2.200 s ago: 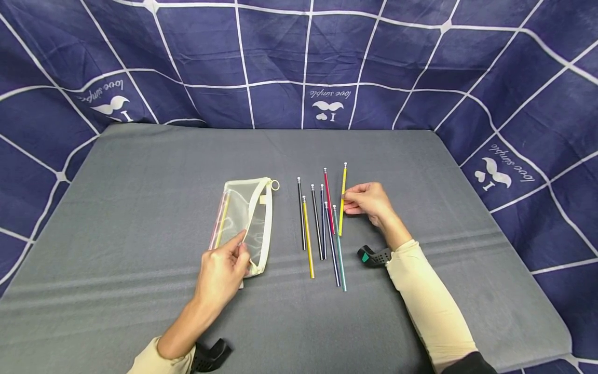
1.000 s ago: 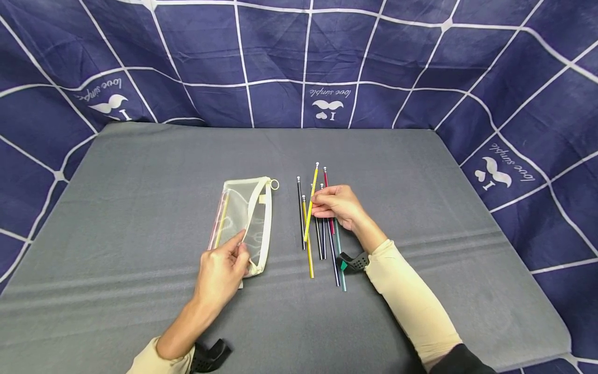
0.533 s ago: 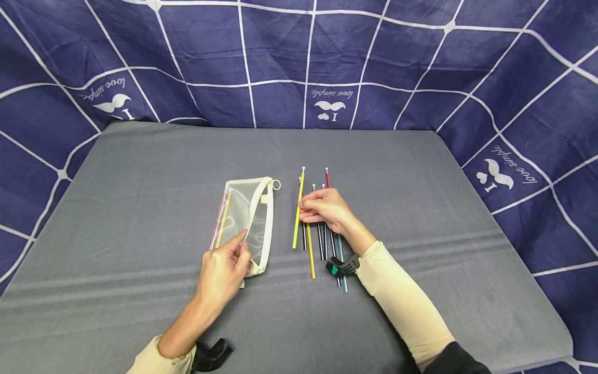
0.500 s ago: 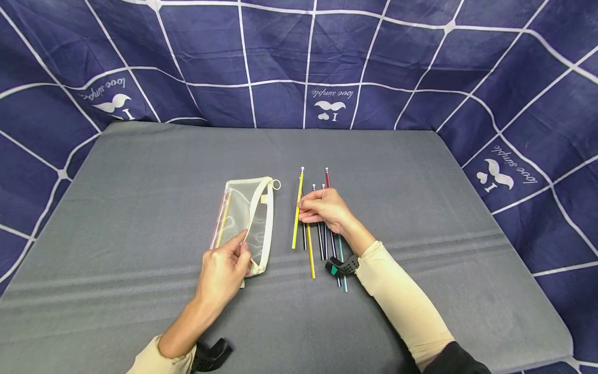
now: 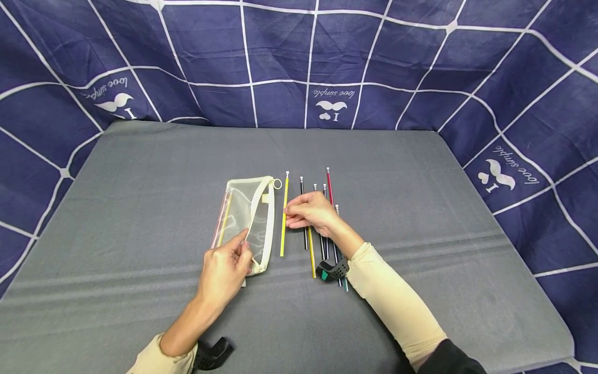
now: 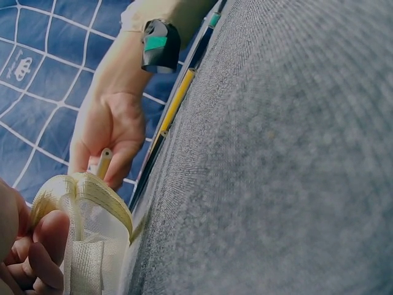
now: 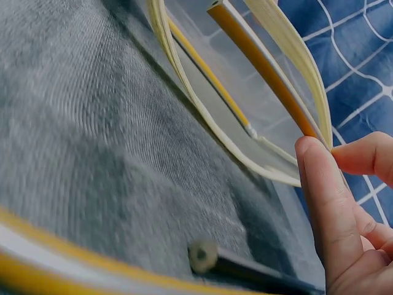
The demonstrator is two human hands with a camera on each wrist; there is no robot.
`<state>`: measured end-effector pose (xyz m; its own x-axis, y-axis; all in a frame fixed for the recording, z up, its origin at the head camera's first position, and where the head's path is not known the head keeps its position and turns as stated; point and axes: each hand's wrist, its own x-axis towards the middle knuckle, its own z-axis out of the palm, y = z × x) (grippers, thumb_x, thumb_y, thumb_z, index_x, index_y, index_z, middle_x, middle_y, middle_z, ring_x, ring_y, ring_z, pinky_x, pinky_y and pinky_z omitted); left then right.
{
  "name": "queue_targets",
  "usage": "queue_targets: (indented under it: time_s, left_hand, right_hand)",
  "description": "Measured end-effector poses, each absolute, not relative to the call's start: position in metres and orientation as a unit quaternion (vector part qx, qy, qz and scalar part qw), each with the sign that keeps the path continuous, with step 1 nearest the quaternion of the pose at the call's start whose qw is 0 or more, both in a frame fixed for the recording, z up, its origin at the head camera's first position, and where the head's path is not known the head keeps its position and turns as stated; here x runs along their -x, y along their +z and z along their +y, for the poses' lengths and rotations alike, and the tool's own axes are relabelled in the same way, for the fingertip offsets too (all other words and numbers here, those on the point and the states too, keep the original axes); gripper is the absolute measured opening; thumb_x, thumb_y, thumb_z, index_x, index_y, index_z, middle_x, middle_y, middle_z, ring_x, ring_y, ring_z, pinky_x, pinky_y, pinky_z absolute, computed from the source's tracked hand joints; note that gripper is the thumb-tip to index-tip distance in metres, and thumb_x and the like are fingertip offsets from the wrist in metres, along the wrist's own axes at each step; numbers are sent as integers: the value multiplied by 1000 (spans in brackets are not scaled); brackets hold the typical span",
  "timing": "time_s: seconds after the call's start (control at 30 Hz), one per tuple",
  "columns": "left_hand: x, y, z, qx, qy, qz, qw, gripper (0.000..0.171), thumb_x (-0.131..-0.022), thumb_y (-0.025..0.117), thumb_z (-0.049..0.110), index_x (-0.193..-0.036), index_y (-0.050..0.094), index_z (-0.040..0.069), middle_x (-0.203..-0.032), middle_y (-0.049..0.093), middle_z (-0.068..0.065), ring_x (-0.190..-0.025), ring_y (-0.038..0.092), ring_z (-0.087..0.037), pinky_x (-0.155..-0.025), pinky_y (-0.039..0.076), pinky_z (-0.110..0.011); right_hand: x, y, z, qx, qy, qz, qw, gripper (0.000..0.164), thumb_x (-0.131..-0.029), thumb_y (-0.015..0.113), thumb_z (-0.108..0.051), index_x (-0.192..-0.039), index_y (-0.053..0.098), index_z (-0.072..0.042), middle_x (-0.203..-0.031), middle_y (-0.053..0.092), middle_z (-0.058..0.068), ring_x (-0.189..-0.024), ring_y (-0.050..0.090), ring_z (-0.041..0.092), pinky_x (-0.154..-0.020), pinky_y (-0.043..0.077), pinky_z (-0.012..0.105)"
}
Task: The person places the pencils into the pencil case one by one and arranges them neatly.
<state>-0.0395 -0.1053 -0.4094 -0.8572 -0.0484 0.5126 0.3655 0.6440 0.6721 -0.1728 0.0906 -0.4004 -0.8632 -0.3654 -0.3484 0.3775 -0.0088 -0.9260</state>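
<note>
A pale yellow mesh zip pouch (image 5: 240, 208) lies left of centre, its zipped mouth spread apart toward the right. My left hand (image 5: 225, 267) pinches the near edge of that mouth between thumb and forefinger. Between thumb and fingertips my right hand (image 5: 313, 212) holds a yellow pencil (image 5: 283, 228), standing just right of the pouch's mouth with its eraser end pointing away. In the right wrist view the pencil (image 7: 264, 67) overlaps the opening, its unsharpened end foremost. Another yellow pencil (image 7: 212, 80) lies inside the pouch, and a pink one shows beside it in the head view.
Several pencils lie side by side under and around my right forearm, among them a black pencil (image 5: 302, 187), a red pencil (image 5: 329, 182) and a second yellow pencil (image 5: 312, 257). Grey cloth (image 5: 187, 156) covers the table; a blue checked curtain (image 5: 275, 57) hangs behind.
My right hand has carried the yellow pencil leftward from the right end of the row, across the other pencils, to beside the pouch's mouth. My left hand has kept its hold on the pouch.
</note>
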Motion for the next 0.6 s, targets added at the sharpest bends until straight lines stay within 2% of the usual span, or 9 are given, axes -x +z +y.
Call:
queue_targets:
  time_s: [0.6]
  left_hand:
    - [40, -409, -106, 87, -414, -871, 249, 33, -84, 60, -7, -115, 70, -7, -58, 62, 6, -43, 53, 2, -40, 41, -16]
  right_hand:
    - [165, -401, 71, -1, -700, 657, 280, 11, -86, 64, 10, -97, 65, 13, -72, 68, 14, -59, 69, 18, -59, 59, 30]
